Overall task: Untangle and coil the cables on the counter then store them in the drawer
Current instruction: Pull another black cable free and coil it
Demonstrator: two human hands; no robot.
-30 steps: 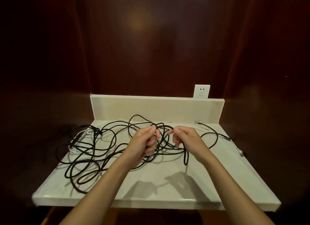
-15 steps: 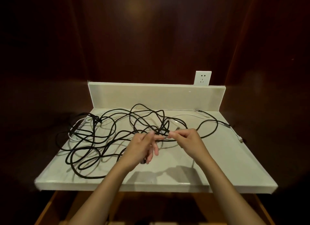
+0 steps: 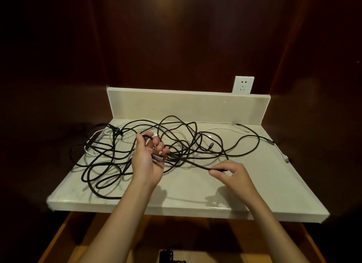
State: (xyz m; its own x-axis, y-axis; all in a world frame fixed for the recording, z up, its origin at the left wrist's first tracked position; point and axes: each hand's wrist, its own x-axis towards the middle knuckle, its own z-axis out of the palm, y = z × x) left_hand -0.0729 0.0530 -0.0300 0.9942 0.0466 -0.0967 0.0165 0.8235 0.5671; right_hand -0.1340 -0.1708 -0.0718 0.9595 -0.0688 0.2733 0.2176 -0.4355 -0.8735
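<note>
A big messy pile of black cables (image 3: 156,145) is spread over the pale counter (image 3: 195,188), mostly on the left and middle. Cable loops are held in the curled fingers of the left hand (image 3: 147,160). One black strand is pinched by the right hand (image 3: 231,172), near the front right.

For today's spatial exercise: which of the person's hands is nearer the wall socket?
Right. The right hand is at the counter's front right, below the socket; the left hand is nearer the middle, further left of it.
</note>
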